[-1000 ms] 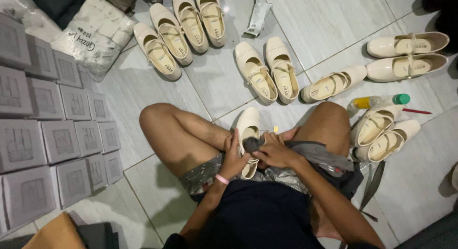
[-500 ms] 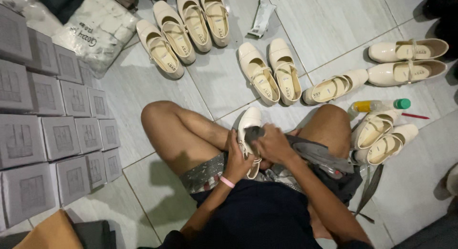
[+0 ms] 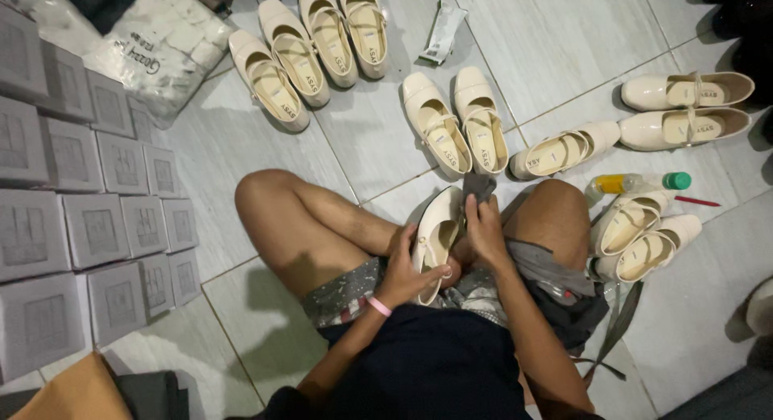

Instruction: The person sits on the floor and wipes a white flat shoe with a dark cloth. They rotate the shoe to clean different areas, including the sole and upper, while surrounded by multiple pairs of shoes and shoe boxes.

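Observation:
I sit cross-legged on a tiled floor. My left hand, a pink band at its wrist, grips a cream strap shoe by its heel end, toe pointing away from me. My right hand presses a small grey cloth against the shoe's right side near the toe. The shoe rests over my lap between my knees.
Several cream strap shoes lie about: a row at the top, a pair ahead, more at right. Grey shoe boxes are stacked on the left, a plastic bag behind them. A yellow bottle with green cap lies right.
My right hand with the cloth has slid from the shoe's middle toward its toe. The view has shifted slightly; the left hand keeps its hold.

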